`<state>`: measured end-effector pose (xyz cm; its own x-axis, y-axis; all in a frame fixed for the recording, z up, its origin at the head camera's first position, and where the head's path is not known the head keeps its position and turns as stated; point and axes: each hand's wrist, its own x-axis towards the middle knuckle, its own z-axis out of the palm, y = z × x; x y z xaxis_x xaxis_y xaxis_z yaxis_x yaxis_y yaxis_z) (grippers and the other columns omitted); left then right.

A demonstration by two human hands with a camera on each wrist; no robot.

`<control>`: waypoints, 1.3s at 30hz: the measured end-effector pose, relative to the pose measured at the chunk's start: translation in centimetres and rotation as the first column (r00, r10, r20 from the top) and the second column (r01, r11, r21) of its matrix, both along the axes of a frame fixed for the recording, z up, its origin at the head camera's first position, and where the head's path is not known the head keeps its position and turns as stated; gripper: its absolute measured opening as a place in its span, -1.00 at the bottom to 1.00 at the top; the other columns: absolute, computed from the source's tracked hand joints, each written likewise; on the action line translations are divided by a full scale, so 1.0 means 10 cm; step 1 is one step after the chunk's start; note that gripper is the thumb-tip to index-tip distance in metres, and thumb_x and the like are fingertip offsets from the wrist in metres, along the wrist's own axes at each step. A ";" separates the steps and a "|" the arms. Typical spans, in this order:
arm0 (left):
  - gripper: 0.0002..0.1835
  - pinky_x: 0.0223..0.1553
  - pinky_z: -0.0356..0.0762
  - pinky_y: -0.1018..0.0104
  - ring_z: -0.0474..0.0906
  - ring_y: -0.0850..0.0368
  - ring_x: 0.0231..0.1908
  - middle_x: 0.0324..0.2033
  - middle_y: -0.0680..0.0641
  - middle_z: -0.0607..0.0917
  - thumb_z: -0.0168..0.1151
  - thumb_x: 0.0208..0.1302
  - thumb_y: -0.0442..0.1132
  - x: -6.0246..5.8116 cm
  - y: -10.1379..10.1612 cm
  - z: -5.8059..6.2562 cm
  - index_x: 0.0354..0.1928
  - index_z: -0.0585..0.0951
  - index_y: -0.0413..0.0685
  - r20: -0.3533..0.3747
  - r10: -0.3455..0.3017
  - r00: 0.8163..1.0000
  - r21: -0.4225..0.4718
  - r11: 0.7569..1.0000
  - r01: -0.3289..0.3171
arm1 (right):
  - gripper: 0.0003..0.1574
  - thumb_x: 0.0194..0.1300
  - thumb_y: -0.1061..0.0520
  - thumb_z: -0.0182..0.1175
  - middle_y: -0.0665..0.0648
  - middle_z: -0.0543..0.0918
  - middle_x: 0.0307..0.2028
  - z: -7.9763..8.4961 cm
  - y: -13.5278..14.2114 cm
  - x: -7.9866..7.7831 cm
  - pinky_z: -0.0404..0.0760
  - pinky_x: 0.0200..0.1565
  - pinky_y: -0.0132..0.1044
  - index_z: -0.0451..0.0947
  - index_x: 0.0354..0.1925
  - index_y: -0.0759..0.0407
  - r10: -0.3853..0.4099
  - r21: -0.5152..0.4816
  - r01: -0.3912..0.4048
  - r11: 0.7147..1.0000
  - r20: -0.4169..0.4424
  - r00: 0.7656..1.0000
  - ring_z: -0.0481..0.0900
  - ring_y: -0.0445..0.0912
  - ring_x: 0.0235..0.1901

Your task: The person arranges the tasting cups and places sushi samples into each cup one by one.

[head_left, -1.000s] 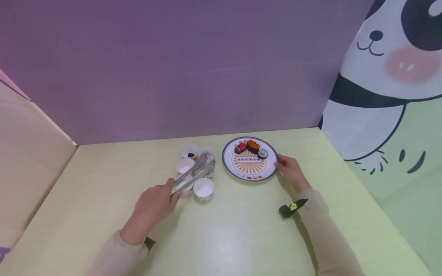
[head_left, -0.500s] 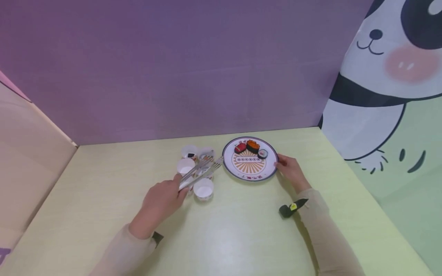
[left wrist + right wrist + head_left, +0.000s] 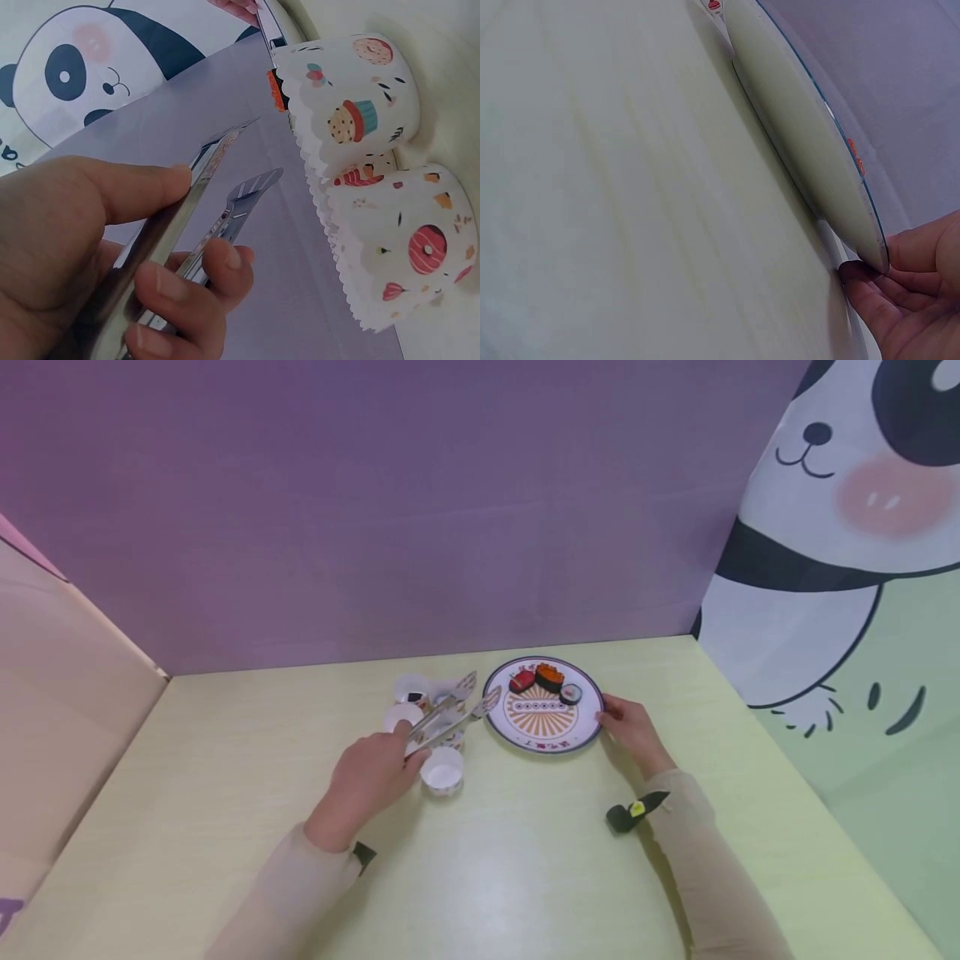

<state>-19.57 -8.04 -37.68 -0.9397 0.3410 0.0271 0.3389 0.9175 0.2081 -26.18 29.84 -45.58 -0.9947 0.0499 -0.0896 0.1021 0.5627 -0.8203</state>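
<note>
My left hand (image 3: 375,778) holds silver metal tongs (image 3: 169,225) between thumb and fingers. Their slotted tips stand apart with nothing between them, over the paper cups and close to the plate's left edge. My right hand (image 3: 632,733) pinches the right rim of a round white plate (image 3: 510,728); in the right wrist view its thumb and fingers (image 3: 870,296) lie on either side of the rim. On the plate's far half sit a red-topped sushi piece (image 3: 522,682), an orange-topped sushi piece (image 3: 550,678) and a small sushi roll (image 3: 570,695).
Several white paper cups with printed sweets cluster left of the plate, among them a front cup (image 3: 442,770). A back-left cup (image 3: 412,683) shows something black. The pale table (image 3: 510,860) meets a purple wall (image 3: 420,527) behind; a panda picture (image 3: 795,627) covers the right wall.
My left hand has moved right and slightly forward, carrying the tongs from above the cups toward the plate. The right hand, the plate and the sushi pieces have stayed put.
</note>
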 end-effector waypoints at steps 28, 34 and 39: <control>-0.27 -0.62 0.40 0.20 0.51 -0.01 -0.49 -0.33 -0.23 0.64 0.06 0.31 0.11 -0.29 0.27 -0.08 0.32 0.26 -0.29 0.098 0.035 0.995 -0.036 0.999 -0.032 | -0.41 0.41 0.26 -0.04 0.42 0.34 0.24 -0.03 0.00 -0.05 0.20 0.29 0.00 0.12 0.34 0.40 -0.003 0.011 0.003 1.000 0.033 0.999 0.24 0.20 0.29; -0.34 -0.60 0.43 0.17 0.53 -0.03 -0.48 -0.34 -0.21 0.63 0.08 0.30 0.13 -0.35 0.37 -0.05 0.21 0.39 -0.28 0.090 0.024 0.996 -0.060 0.998 -0.018 | -0.40 0.41 0.26 -0.05 0.43 0.33 0.24 -0.02 0.00 -0.05 0.20 0.29 0.00 0.10 0.34 0.41 -0.004 0.007 0.004 1.000 0.028 1.000 0.24 0.20 0.29; -0.41 -0.56 0.44 0.20 0.51 0.01 -0.42 -0.10 -0.19 0.61 0.08 0.31 0.09 -0.41 0.43 -0.04 0.19 0.42 -0.21 0.113 0.021 0.993 -0.073 0.997 -0.013 | -0.39 0.41 0.26 -0.05 0.43 0.31 0.25 -0.01 0.00 -0.05 0.20 0.29 -0.01 0.09 0.34 0.41 -0.012 0.010 0.011 1.000 0.041 0.999 0.24 0.20 0.29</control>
